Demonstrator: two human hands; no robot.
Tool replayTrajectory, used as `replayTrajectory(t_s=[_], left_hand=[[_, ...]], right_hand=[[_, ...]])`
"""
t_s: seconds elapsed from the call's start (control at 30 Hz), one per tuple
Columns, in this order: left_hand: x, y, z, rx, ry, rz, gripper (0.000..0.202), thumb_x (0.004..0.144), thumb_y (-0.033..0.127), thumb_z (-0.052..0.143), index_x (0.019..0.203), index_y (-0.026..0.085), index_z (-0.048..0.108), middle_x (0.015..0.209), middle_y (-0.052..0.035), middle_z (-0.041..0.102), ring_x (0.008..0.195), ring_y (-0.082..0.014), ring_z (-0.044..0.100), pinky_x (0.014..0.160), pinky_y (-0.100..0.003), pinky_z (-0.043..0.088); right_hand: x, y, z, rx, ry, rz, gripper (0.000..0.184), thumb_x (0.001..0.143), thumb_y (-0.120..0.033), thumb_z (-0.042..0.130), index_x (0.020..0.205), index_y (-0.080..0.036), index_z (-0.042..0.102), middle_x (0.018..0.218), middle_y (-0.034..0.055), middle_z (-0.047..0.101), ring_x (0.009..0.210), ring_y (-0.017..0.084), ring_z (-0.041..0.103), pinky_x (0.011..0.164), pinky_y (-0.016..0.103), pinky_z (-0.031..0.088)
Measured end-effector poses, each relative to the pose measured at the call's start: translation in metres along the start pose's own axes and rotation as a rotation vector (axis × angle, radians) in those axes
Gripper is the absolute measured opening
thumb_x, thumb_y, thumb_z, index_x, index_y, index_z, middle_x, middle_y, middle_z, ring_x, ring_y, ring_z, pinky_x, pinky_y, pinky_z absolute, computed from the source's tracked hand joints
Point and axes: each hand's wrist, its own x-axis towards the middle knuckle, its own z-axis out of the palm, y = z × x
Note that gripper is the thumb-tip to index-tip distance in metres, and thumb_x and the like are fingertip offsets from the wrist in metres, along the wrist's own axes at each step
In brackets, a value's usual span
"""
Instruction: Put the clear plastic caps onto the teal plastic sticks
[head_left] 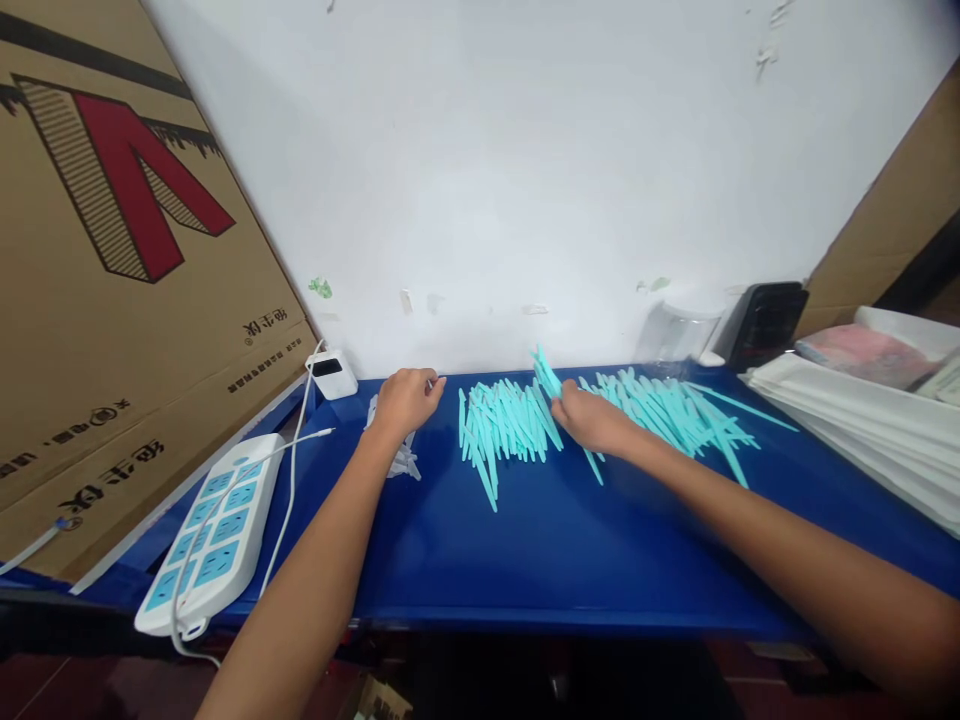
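Note:
Two heaps of thin turquoise plastic sticks lie on a blue table [525, 560]: a left heap [499, 425] and a right heap [675, 410]. My right hand [592, 418] rests between them, closed round a few turquoise sticks [546, 372] that point up and away. My left hand [405, 400] sits further left with fingers curled, over a small pile of clear plastic sleeves [401, 455]. What its fingers hold is hidden.
A white power strip [217, 530] with a cable lies at the table's left edge, below a leaning cardboard box [112, 300]. A white charger [332, 373], a clear container [679, 335] and a black device [765, 322] stand by the wall. Stacked white sheets [862, 420] fill the right side.

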Motion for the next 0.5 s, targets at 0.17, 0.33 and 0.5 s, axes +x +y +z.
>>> replayTrajectory(t_s=[0.17, 0.33, 0.5], left_hand=[[0.0, 0.003, 0.0, -0.047, 0.02, 0.024, 0.039, 0.101, 0.047, 0.049, 0.085, 0.023, 0.074, 0.079, -0.0071, 0.076, 0.076, -0.0246, 0.069, 0.064, -0.033, 0.039], [0.0, 0.005, -0.001, -0.08, 0.012, 0.039, 0.041, 0.102, 0.049, 0.047, 0.084, 0.023, 0.074, 0.076, -0.0074, 0.075, 0.074, -0.0246, 0.068, 0.065, -0.033, 0.039], [-0.001, 0.008, -0.003, -0.091, -0.006, 0.04, 0.043, 0.101, 0.05, 0.046, 0.083, 0.023, 0.074, 0.075, -0.0074, 0.074, 0.073, -0.0243, 0.068, 0.067, -0.033, 0.041]], right_hand=[[-0.015, 0.017, 0.0, 0.31, 0.107, -0.141, 0.03, 0.111, -0.047, 0.016, 0.112, -0.022, 0.033, 0.073, 0.001, 0.063, 0.052, 0.017, 0.061, 0.053, 0.028, 0.046], [-0.029, 0.018, 0.016, 0.603, 0.442, -0.263, 0.026, 0.11, -0.05, 0.027, 0.109, -0.025, 0.035, 0.081, 0.0002, 0.056, 0.059, 0.017, 0.054, 0.058, 0.031, 0.046], [-0.044, 0.006, 0.026, 0.634, 0.592, -0.256, 0.025, 0.11, -0.048, 0.03, 0.108, -0.026, 0.042, 0.092, 0.0057, 0.058, 0.077, 0.022, 0.057, 0.074, 0.035, 0.049]])
